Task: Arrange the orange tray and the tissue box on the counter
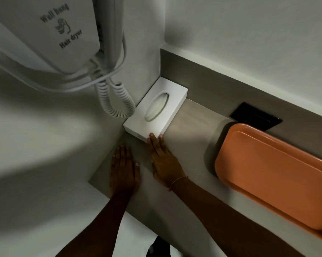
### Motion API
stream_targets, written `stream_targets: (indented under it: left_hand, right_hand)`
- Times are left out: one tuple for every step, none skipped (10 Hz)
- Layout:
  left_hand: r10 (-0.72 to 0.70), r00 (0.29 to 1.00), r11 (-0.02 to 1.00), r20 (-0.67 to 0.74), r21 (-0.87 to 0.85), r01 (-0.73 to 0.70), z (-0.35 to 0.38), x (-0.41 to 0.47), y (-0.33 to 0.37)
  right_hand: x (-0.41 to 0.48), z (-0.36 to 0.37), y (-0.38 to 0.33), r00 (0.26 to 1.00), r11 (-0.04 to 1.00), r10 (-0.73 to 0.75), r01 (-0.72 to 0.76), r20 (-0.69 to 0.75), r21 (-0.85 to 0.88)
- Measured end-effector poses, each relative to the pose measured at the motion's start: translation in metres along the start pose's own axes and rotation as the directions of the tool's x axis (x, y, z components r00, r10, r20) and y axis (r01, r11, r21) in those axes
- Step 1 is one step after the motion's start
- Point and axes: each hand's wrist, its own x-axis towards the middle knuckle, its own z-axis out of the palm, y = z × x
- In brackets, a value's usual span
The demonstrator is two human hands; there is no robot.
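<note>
A white tissue box (pixel 156 106) with an oval opening lies flat in the counter's far left corner, against the wall. My right hand (pixel 163 160) is stretched out flat, its fingertips touching the box's near end. My left hand (pixel 123 169) rests flat on the grey counter (pixel 191 130), fingers spread, a little short of the box and holding nothing. The orange tray (pixel 273 175) lies empty on the counter to the right, apart from both hands.
A wall-hung hair dryer (pixel 63 34) with a coiled cord (pixel 115 101) hangs on the left wall just above the tissue box. A black panel (pixel 256 115) sits in the wall behind the tray. The counter's front edge runs below my forearms.
</note>
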Motion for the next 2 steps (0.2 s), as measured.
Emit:
stream_targets:
  left_hand:
    - [0.029, 0.999, 1.000, -0.011, -0.004, -0.030, -0.006, -0.003, 0.002]
    - [0.089, 0.996, 0.996, -0.011, -0.020, -0.090, -0.005, -0.006, 0.005]
  right_hand:
    - [-0.001, -0.011, -0.005, 1.000, 1.000, -0.007, 0.007, 0.010, -0.004]
    - [-0.008, -0.023, -0.008, 1.000, 1.000, 0.012, -0.012, -0.022, 0.005]
